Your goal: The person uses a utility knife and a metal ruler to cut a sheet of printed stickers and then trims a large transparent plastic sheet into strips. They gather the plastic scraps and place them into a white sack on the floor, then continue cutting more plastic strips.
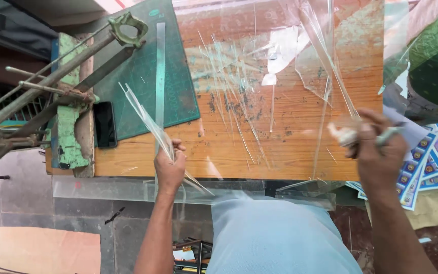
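Note:
My left hand [170, 167] is closed on a bundle of thin clear plastic strips [145, 114] that fan up and left from the fist, over the near edge of the wooden table [290, 147]. My right hand [378, 147] is closed on a crumpled wad of clear film [344, 133] and a slim pen-like tool [392, 135] at the table's right front corner. A large clear plastic sheet [300, 56] lies across the table, with several loose clear slivers [234, 76] scattered on it.
A green cutting mat [178, 86] with a long steel ruler [160, 71] lies at the left. A black phone [105, 124] sits beside a green lever paper cutter [72, 91]. Printed blue sticker sheets [432, 162] lie off the right edge.

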